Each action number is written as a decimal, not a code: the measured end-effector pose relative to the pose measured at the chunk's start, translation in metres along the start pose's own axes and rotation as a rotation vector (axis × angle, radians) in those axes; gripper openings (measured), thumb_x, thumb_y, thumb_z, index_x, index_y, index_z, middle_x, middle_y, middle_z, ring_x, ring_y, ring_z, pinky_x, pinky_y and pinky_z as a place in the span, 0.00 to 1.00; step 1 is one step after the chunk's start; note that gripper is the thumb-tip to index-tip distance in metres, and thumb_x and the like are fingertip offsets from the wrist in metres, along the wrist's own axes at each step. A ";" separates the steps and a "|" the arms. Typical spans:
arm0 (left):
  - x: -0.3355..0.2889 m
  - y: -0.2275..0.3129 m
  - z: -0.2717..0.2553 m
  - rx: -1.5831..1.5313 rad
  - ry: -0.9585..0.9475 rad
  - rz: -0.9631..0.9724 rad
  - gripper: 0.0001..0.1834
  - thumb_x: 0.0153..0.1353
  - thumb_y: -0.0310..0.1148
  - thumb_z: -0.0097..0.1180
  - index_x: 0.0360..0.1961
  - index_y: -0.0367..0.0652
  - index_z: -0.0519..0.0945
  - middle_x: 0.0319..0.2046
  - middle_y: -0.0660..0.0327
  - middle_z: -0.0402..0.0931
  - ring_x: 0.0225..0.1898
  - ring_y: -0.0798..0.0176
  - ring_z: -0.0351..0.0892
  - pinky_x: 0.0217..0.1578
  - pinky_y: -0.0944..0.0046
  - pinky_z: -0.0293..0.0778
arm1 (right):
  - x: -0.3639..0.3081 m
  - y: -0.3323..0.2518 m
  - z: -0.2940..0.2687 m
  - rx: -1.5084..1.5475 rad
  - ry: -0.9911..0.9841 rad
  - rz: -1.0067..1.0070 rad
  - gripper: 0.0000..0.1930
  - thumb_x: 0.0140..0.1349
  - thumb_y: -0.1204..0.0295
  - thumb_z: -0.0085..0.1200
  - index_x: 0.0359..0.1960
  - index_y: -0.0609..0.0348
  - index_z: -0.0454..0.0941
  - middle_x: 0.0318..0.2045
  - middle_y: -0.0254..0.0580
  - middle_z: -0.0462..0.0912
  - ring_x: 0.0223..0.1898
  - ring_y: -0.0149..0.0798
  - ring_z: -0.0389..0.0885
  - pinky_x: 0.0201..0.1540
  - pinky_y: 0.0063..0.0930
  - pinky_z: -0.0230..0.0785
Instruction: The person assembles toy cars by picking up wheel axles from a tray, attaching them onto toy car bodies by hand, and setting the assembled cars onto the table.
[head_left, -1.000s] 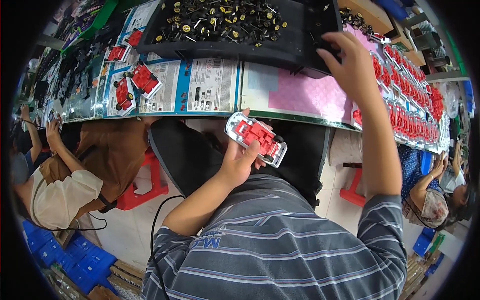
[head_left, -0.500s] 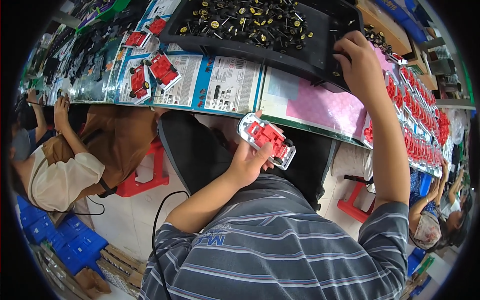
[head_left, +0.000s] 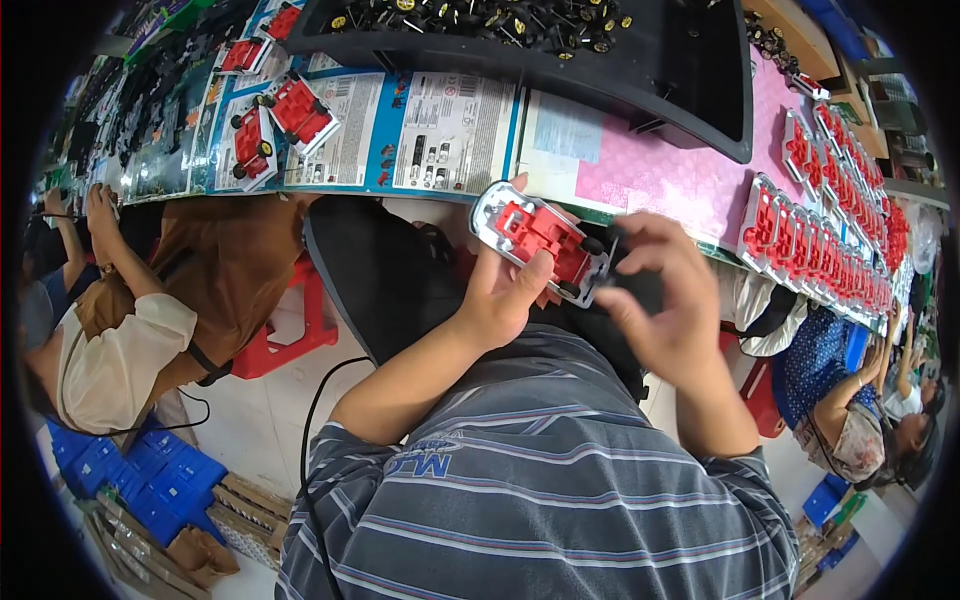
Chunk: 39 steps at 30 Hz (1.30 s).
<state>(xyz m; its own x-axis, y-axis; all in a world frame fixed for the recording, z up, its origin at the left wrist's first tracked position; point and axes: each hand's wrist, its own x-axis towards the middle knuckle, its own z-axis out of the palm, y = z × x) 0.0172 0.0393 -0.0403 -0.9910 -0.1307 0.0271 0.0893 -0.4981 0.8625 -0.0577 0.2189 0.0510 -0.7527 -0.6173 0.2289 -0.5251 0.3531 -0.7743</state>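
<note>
My left hand holds a toy car body underside up, with its thumb over the red chassis. The shell around the chassis is white, and black wheels show at the end toward my right hand. Beside that end is my right hand, thumb and fingers curled around a dark, blurred wheel axle. Motion smears the fingertips, so whether the axle touches the car cannot be told. Above both hands, a black bin contains many black wheel sets, some with yellow hubs.
Several red-and-white car bodies lie on printed sheets at the left. Rows of similar cars fill the right of the table, near a pink sheet. Dark parts lie far left. Other people sit on both sides.
My right hand has left the bin and come down to the car in my left hand. The view has shifted, so the bin appears higher. My left hand keeps its hold.
</note>
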 end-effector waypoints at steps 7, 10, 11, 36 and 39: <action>-0.004 0.007 -0.008 -0.003 -0.049 0.015 0.47 0.72 0.42 0.55 0.76 0.38 0.37 0.59 0.50 0.69 0.47 0.67 0.78 0.38 0.72 0.79 | -0.025 0.010 0.017 0.041 0.044 0.026 0.24 0.45 0.73 0.77 0.43 0.61 0.77 0.53 0.53 0.79 0.53 0.52 0.80 0.55 0.38 0.73; -0.009 0.004 -0.004 -0.018 -0.028 0.040 0.46 0.72 0.39 0.56 0.76 0.38 0.38 0.60 0.49 0.68 0.56 0.63 0.74 0.55 0.63 0.74 | -0.027 0.009 0.022 0.028 0.044 0.001 0.25 0.45 0.74 0.77 0.44 0.61 0.77 0.52 0.52 0.79 0.52 0.51 0.81 0.53 0.37 0.75; -0.010 0.004 -0.004 -0.022 -0.021 0.045 0.46 0.72 0.38 0.56 0.76 0.38 0.38 0.60 0.49 0.68 0.58 0.62 0.73 0.59 0.61 0.71 | -0.028 0.009 0.023 0.029 0.039 -0.002 0.25 0.45 0.74 0.77 0.44 0.61 0.77 0.52 0.52 0.79 0.52 0.51 0.81 0.53 0.37 0.75; -0.023 0.012 -0.003 -0.042 -0.068 -0.044 0.49 0.70 0.37 0.58 0.77 0.39 0.35 0.62 0.52 0.67 0.60 0.60 0.73 0.61 0.60 0.70 | -0.016 0.000 0.018 0.236 0.063 -0.003 0.25 0.46 0.71 0.76 0.45 0.64 0.76 0.52 0.54 0.81 0.51 0.48 0.81 0.53 0.36 0.74; -0.023 0.000 -0.002 -0.005 -0.121 0.007 0.52 0.69 0.37 0.60 0.77 0.38 0.33 0.62 0.52 0.69 0.61 0.61 0.72 0.63 0.59 0.66 | 0.002 -0.011 0.023 0.202 0.059 -0.058 0.25 0.45 0.72 0.76 0.44 0.63 0.77 0.50 0.54 0.82 0.50 0.47 0.82 0.51 0.33 0.75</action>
<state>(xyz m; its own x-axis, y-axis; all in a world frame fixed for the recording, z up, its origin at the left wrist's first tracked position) 0.0406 0.0406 -0.0415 -0.9951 -0.0305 0.0943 0.0968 -0.5021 0.8594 -0.0441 0.1975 0.0463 -0.7483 -0.5886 0.3061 -0.4827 0.1665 -0.8598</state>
